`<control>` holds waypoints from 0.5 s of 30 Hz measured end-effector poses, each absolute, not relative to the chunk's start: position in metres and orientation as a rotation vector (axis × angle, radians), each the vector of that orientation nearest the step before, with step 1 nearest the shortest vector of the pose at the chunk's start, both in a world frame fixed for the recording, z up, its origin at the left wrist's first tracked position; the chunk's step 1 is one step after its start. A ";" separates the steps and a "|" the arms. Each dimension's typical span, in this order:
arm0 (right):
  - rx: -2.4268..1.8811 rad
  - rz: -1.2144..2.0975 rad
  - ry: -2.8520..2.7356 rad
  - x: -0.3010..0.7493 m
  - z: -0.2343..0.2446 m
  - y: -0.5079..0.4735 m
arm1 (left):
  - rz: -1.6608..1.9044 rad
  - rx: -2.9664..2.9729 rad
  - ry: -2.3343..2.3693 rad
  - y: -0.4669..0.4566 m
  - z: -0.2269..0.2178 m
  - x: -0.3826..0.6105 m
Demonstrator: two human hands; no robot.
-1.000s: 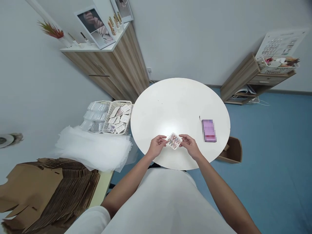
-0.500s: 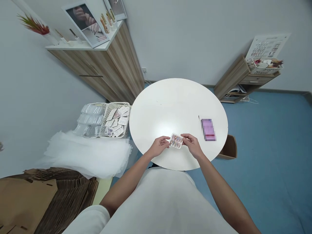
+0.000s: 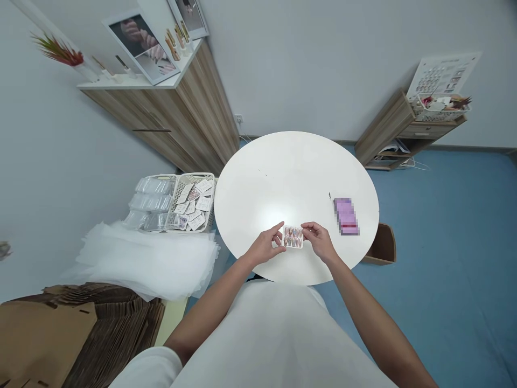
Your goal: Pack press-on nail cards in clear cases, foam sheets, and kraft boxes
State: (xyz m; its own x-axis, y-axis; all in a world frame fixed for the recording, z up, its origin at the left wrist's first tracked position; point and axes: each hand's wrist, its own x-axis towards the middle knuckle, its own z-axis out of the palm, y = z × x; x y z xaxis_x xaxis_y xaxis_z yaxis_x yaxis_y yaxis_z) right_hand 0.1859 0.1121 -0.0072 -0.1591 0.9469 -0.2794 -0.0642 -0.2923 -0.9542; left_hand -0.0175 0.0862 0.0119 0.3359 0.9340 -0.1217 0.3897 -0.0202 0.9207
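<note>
A small clear packet of press-on nails point(image 3: 293, 237) is held between both hands just above the near part of the round white table point(image 3: 283, 178). My left hand point(image 3: 267, 245) pinches its left end with thumb and fingers. Pinching its right end is my right hand point(image 3: 319, 240). The packet lies roughly level, its coloured nails facing up.
A pink blurred flat object point(image 3: 346, 215) lies on the table's right side. Left of the table stand white baskets of packets point(image 3: 194, 202), clear bags point(image 3: 151, 199), white foam sheets point(image 3: 149, 258) and flattened cardboard point(image 3: 72, 334). A cardboard box point(image 3: 382, 245) sits on the blue floor.
The packet has turned from tilted to roughly level between my hands and come slightly nearer. The view has shifted a little.
</note>
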 end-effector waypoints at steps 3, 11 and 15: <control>-1.276 1.604 -1.116 0.188 -0.007 0.109 | 0.685 1.616 1.238 0.086 0.007 -0.016; -1.270 1.635 -1.550 0.201 -0.008 0.098 | 0.641 1.632 1.282 0.085 0.004 -0.017; -1.330 1.483 -1.672 0.197 -0.014 0.096 | 0.608 1.653 1.286 0.084 0.002 -0.020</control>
